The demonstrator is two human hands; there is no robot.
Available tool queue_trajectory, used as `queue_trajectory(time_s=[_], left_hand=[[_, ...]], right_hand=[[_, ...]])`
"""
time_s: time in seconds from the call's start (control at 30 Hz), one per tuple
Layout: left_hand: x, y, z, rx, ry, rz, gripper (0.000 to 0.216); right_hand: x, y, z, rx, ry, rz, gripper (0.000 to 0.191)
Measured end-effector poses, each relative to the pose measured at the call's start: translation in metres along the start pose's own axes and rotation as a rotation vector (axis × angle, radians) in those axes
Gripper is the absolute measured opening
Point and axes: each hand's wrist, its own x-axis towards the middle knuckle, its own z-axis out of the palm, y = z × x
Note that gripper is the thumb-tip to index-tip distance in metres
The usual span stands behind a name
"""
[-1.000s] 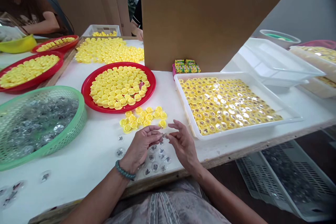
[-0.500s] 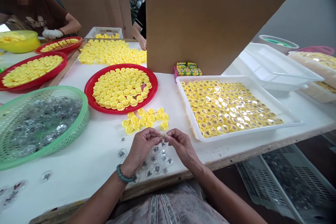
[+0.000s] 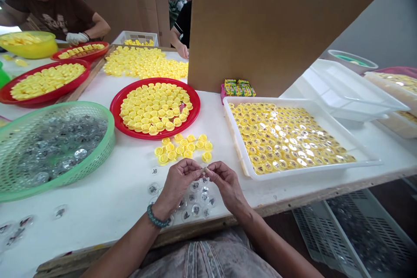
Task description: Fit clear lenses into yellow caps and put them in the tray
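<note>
My left hand (image 3: 180,182) and my right hand (image 3: 226,182) meet fingertip to fingertip over the table, both closed in a pinch. A tiny piece shows between the fingertips, mostly hidden and too small to name. Under and beside the hands lie several clear round plastic pieces (image 3: 196,210) with dark printed pictures. Just beyond my fingers is a loose group of small yellow round cups (image 3: 180,150). A red round tray (image 3: 195,113) full of similar yellow cups stands behind them. To the right, a white tray (image 3: 228,126) holds rows of yellow cups topped with shiny printed discs.
At left stands a green mesh basket (image 3: 112,132) of clear pieces. A cardboard panel (image 3: 260,21) rises behind small packets (image 3: 239,88). Across the table are a gloved co-worker's hand (image 3: 77,38), another person's hand (image 3: 183,51) and a yellow heap (image 3: 140,61). A crate (image 3: 321,226) sits below right.
The view has shifted slightly, so the background sits a little further right. Both hands keep their fingertips together in nearly the same place.
</note>
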Motion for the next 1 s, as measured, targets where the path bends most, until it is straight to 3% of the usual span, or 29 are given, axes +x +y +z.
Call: queue_trajectory(time_s=[0.2,0.33,0.57,0.7,0.8,0.93,1.0], left_hand=[[0.000,-0.002,-0.003,-0.001,-0.009,0.002,0.023],[0.001,-0.002,-0.008,0.063,-0.015,-0.011,0.024],[0.001,0.002,-0.011,0.224,-0.054,0.040,0.021],[0.000,0.000,-0.010,0.243,-0.086,0.028,0.021],[0.002,-0.005,-0.008,0.230,-0.076,-0.041,0.018],[0.008,-0.013,0.004,0.174,-0.038,-0.121,0.018],[0.014,-0.016,0.011,0.162,-0.041,-0.117,0.018]], right_hand=[[0.000,0.001,0.000,-0.006,-0.020,-0.044,0.021],[-0.001,-0.004,-0.004,-0.172,-0.108,-0.092,0.025],[0.000,-0.014,-0.010,-0.127,-0.184,0.052,0.021],[-0.002,-0.011,-0.013,-0.119,-0.158,0.017,0.019],[-0.008,-0.006,-0.017,-0.305,-0.134,-0.086,0.016],[-0.010,0.002,-0.023,-0.710,-0.088,-0.312,0.033],[-0.006,0.005,-0.026,-0.843,-0.022,-0.388,0.033]])
